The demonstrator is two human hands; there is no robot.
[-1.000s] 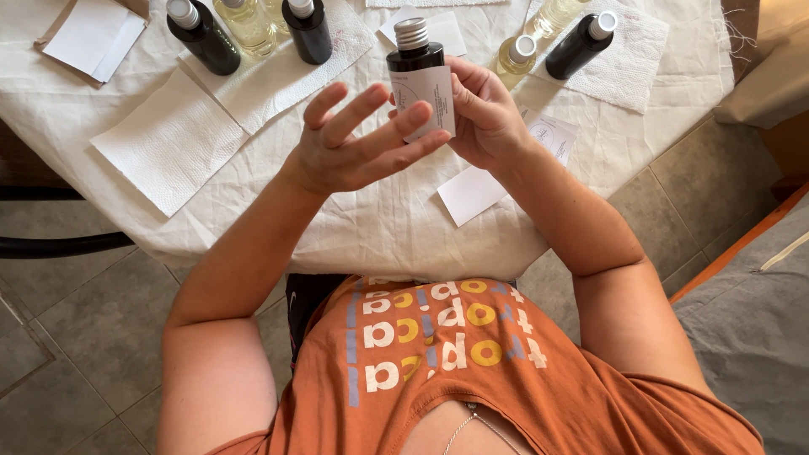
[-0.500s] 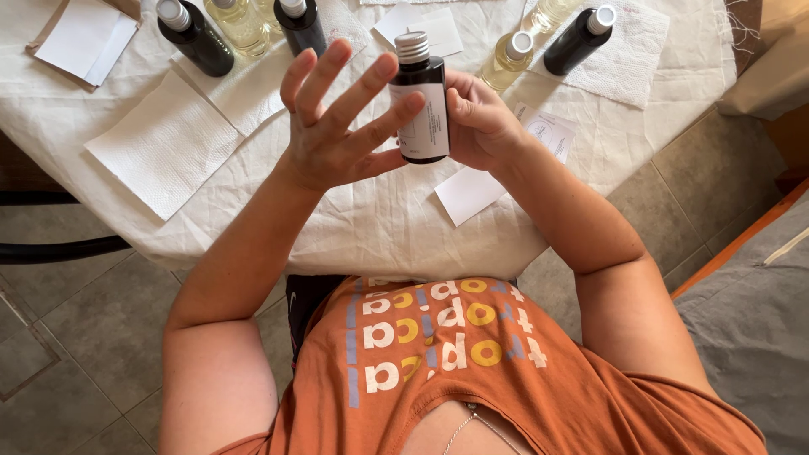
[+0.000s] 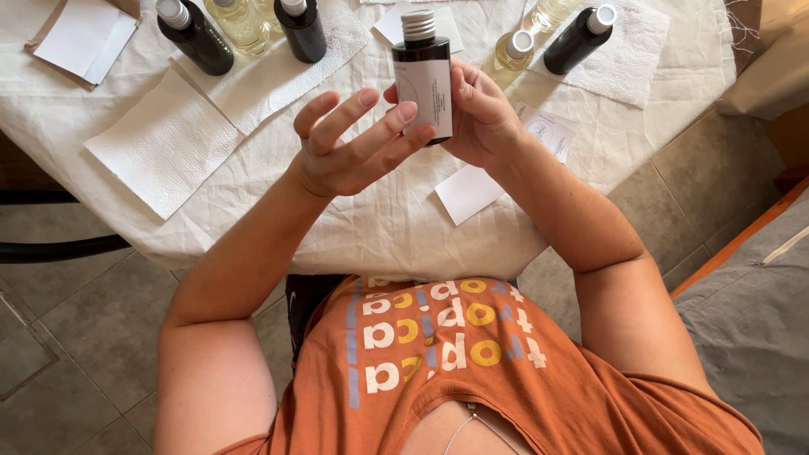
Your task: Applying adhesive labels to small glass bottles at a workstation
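The right hand (image 3: pixel 480 118) is holding a dark bottle (image 3: pixel 423 80) upright above the desk (image 3: pixel 371 219), with its fingers wrapping around the back and right side of the bottle. The bottle is carrying a ribbed silver cap (image 3: pixel 418 25) and a pale label (image 3: pixel 425 97) that is facing the camera. The left hand (image 3: pixel 350 147) is standing just beside the bottle with its fingers (image 3: pixel 383 126) spread open, their tips touching the label's left edge; it is not gripping anything. The desk is wearing a creased white cloth. Behind the hands, two more dark bottles (image 3: pixel 195 35) and a clear bottle of yellow liquid (image 3: pixel 238 21) are standing on white paper napkins (image 3: pixel 164 143). To the right, a small yellow bottle (image 3: pixel 514 50) and a tilted dark bottle (image 3: pixel 580 38) are resting near another napkin (image 3: pixel 628 59). A white card (image 3: pixel 472 192) is lying below the right wrist.
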